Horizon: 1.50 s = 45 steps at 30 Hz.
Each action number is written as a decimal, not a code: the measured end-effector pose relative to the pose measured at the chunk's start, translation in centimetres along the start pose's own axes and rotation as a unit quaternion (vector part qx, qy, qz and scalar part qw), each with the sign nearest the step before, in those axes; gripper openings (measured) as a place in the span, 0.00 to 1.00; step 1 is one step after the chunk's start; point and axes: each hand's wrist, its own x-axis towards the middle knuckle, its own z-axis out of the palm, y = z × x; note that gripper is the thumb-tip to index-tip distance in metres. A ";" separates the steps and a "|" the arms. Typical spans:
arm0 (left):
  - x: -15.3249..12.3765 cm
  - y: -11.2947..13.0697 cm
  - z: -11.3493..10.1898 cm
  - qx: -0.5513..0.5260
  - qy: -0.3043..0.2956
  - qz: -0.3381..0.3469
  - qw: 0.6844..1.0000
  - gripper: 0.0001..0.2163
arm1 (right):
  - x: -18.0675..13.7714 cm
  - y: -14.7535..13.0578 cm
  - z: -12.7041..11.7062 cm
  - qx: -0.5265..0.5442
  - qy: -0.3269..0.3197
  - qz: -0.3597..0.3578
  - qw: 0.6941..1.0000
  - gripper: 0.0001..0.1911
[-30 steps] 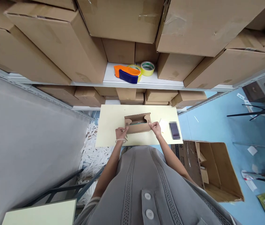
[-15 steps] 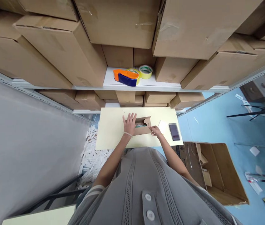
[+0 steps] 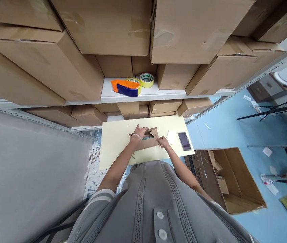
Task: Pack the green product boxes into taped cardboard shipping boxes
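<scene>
A small open cardboard box (image 3: 147, 144) lies on the pale yellow board in front of me. Something with a bit of blue-green shows inside it, too small to name. My left hand (image 3: 140, 132) is at the far left part of the box, its fingers bent over the far wall and partly hidden. At the right end, my right hand (image 3: 162, 141) pinches the box wall beside a cut-out flap. A white paper (image 3: 171, 136) and a dark phone-like object, blurred out (image 3: 184, 141), lie to the right of this hand.
The pale yellow board (image 3: 113, 145) stands against a shelf (image 3: 163, 94) stacked with cardboard boxes. An orange and blue tape dispenser (image 3: 126, 87) and a tape roll (image 3: 147, 80) sit on it. A large open carton (image 3: 234, 182) is on the floor at right; white paper scraps (image 3: 92, 172) lie left.
My left hand has gone from lying spread over the box to bending at its far wall. My right hand keeps to the right end. The camera view has shifted slightly.
</scene>
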 end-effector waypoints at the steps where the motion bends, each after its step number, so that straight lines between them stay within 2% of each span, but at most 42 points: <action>1: -0.1 0.0 0.1 0.006 0.002 0.001 1.000 0.23 | 0.1 0.0 0.0 0.002 0.001 0.000 1.000 0.19; 6: -0.9 0.2 1.0 0.064 0.015 0.012 0.998 0.25 | 0.3 -0.1 0.0 0.006 -0.001 -0.003 1.000 0.20; 11: -1.7 0.5 1.8 0.021 0.056 0.019 0.998 0.21 | 0.5 -0.3 0.0 -0.003 -0.002 -0.013 1.000 0.19; 13: -2.0 0.8 2.2 0.015 0.066 0.023 0.997 0.23 | 0.5 -0.3 -0.1 -0.006 -0.004 -0.014 1.000 0.18; 19: -3.0 1.6 4.4 0.027 0.043 0.008 0.999 0.30 | 0.2 0.1 -0.1 -0.009 -0.011 -0.009 1.000 0.18; 23: -2.6 1.8 5.0 0.014 0.033 -0.018 0.999 0.31 | -0.5 0.1 -0.2 -0.022 -0.004 -0.014 1.000 0.18; 26: -2.3 1.9 5.1 0.029 0.027 -0.022 0.999 0.32 | -1.1 -0.5 -0.8 -0.049 0.018 -0.024 0.998 0.16; 28: -2.2 2.0 5.2 0.047 0.025 -0.024 0.998 0.32 | -1.5 -1.6 -1.5 -0.085 0.082 -0.072 0.990 0.14; 31: -2.3 2.1 5.4 0.061 0.030 -0.031 0.997 0.31 | -2.4 -5.1 -2.8 -0.131 0.195 -0.246 0.941 0.12; 34: -2.5 2.2 5.4 0.059 0.037 -0.033 0.997 0.31 | -3.7 -10.8 -4.1 -0.122 0.228 -0.418 0.871 0.12; 37: -2.7 2.3 5.4 0.054 0.046 -0.038 0.997 0.31 | -5.3 -17.4 -4.7 -0.114 0.239 -0.537 0.801 0.12; 39: -2.8 2.3 5.3 0.048 0.055 -0.040 0.997 0.30 | -6.3 -21.7 -4.6 -0.122 0.238 -0.592 0.760 0.13; 42: -2.8 2.4 5.3 0.042 0.061 -0.044 0.996 0.30 | -7.1 -27.1 -3.2 -0.159 0.217 -0.645 0.715 0.15; 45: -2.8 2.3 5.5 0.046 0.063 -0.051 0.996 0.29 | -6.3 -30.9 -0.5 -0.222 0.205 -0.653 0.695 0.17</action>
